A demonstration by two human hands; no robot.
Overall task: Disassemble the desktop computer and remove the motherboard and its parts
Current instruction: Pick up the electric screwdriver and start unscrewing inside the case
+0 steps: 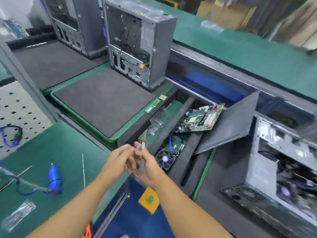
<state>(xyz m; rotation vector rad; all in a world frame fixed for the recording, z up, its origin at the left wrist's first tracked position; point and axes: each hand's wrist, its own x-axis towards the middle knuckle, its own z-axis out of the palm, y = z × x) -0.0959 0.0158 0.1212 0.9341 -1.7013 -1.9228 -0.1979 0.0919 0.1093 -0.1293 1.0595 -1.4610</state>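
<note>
both hands, left hand [120,160] and right hand [147,167], meet around a small blurred part, grip state indeterminate; the removed motherboard [200,119] lies ahead-right, nearer the right hand

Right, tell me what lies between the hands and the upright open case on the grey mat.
Nothing visible blocks the way. The left hand and right hand meet over the bench edge; only bare grey mat lies before the open case.
</note>
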